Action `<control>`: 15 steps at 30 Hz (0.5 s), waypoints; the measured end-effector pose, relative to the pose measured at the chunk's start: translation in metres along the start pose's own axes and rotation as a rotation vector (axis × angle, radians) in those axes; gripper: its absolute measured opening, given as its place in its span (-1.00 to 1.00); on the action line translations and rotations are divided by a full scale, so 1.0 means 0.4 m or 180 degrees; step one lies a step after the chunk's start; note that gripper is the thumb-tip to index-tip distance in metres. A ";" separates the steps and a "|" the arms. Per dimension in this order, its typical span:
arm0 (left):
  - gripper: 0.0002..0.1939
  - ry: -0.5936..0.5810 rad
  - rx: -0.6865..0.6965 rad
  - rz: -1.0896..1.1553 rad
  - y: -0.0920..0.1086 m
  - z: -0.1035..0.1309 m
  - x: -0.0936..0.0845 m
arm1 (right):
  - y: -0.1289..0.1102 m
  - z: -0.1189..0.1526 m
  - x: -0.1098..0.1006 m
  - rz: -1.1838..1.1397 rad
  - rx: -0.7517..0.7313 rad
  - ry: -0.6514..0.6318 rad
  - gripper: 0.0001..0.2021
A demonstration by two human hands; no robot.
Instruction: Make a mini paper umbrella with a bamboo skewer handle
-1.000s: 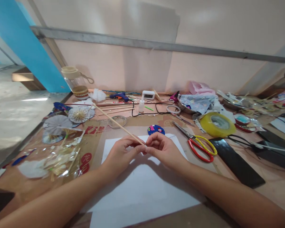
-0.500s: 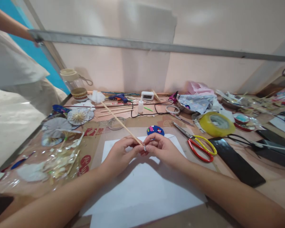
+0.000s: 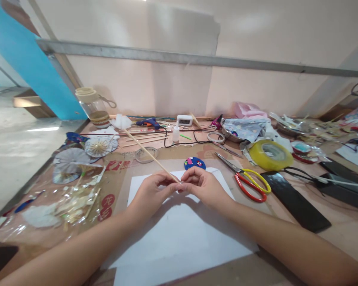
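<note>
Someone's torso has left the left side, baring a blue pillar [image 3: 37, 67]. Left hand [image 3: 155, 190] and right hand [image 3: 205, 186] pinch a thin stick [image 3: 152, 156] above paper [image 3: 181, 242] on the table [image 3: 346, 238]; far right, patterned cloth [image 3: 246, 129] overhangs a metal bowl [image 3: 230, 136].

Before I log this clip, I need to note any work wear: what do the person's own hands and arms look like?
The left hand and right hand are bare: no gloves and no ring shows. Left forearm and right forearm are bare too, with no watch or bracelet and no sleeve clearly in view.
</note>
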State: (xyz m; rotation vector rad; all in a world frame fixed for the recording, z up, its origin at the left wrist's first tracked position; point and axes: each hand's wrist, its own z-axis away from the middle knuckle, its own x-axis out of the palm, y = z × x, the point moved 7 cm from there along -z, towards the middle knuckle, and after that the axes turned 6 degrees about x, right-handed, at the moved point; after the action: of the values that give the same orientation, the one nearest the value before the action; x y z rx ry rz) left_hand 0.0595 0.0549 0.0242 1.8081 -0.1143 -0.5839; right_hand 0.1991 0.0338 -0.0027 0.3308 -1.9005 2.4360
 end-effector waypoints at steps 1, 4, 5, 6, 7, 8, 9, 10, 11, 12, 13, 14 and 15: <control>-0.86 -0.0034 0.0002 0.0001 0.001 0.000 0.000 | -0.001 0.001 0.000 0.0033 -0.0016 0.0003 -0.78; -0.84 -0.0105 -0.0004 -0.0126 0.002 -0.002 -0.002 | 0.002 0.000 -0.003 0.0061 0.0008 -0.0012 -0.77; -0.83 -0.0120 0.0005 -0.0182 0.002 -0.003 -0.003 | 0.004 -0.001 -0.003 0.0038 0.0036 -0.0032 -0.77; -0.82 -0.0143 0.0016 -0.0212 0.002 -0.003 -0.003 | 0.006 -0.003 -0.004 0.0000 0.0062 -0.0052 -0.76; -0.81 -0.0164 0.0022 -0.0210 0.001 -0.004 -0.002 | 0.008 -0.004 -0.005 -0.0044 0.0078 -0.0072 -0.76; -0.79 -0.0186 0.0019 -0.0175 -0.001 -0.004 -0.001 | 0.008 -0.006 -0.006 -0.0087 0.0081 -0.0088 -0.74; -0.78 -0.0214 0.0011 -0.0119 -0.003 -0.004 0.001 | 0.009 -0.008 -0.007 -0.0119 0.0075 -0.0096 -0.73; -0.78 -0.0233 -0.0002 -0.0059 -0.005 -0.004 0.003 | 0.009 -0.009 -0.007 -0.0137 0.0071 -0.0103 -0.71; -0.78 -0.0240 -0.0017 -0.0014 -0.007 -0.004 0.004 | 0.009 -0.011 -0.007 -0.0148 0.0067 -0.0106 -0.70; -0.78 -0.0237 -0.0025 0.0002 -0.008 -0.005 0.004 | 0.010 -0.012 -0.007 -0.0156 0.0066 -0.0108 -0.69; -0.78 -0.0236 -0.0031 -0.0013 -0.008 -0.005 0.004 | 0.010 -0.013 -0.007 -0.0170 0.0063 -0.0106 -0.69; -0.78 -0.0234 -0.0031 -0.0043 -0.008 -0.006 0.003 | 0.010 -0.013 -0.006 -0.0190 0.0060 -0.0106 -0.69; -0.79 -0.0231 -0.0027 -0.0074 -0.008 -0.007 0.003 | 0.009 -0.014 -0.005 -0.0211 0.0049 -0.0111 -0.69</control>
State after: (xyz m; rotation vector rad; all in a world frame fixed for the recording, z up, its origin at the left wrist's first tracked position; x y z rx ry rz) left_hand 0.0610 0.0578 0.0216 1.7826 -0.1402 -0.6658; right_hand 0.1996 0.0385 -0.0077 0.4325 -1.8535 2.4194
